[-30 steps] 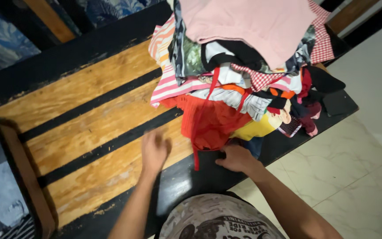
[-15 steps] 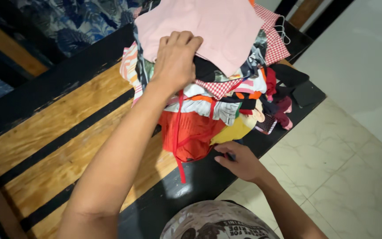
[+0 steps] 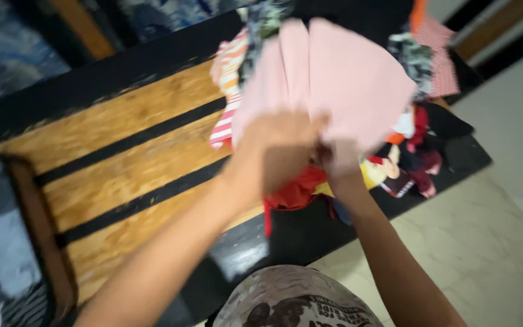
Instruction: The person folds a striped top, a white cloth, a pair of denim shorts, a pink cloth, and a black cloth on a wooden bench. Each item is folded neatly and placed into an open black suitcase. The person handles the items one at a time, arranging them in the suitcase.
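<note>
Both of my hands are raised in front of a tall pile of mixed clothes (image 3: 419,127) on a wooden table (image 3: 116,163). My left hand (image 3: 276,148) grips the lower edge of a pale pink garment (image 3: 340,79) lifted off the top of the pile. My right hand (image 3: 340,160) holds the same pink garment just to the right, partly hidden behind the cloth. An orange-red piece (image 3: 295,191) hangs below the hands. The picture is blurred by motion.
The table has black stripes and a black border (image 3: 255,242). A dark frame with blue patterned fabric (image 3: 7,242) sits at the left. Pale floor tiles (image 3: 491,242) lie to the right. A striped pink cloth (image 3: 225,115) sticks out on the pile's left.
My left hand has pulled the pink garment up and toward me. My right hand left the table edge and rose to grip the same garment.
</note>
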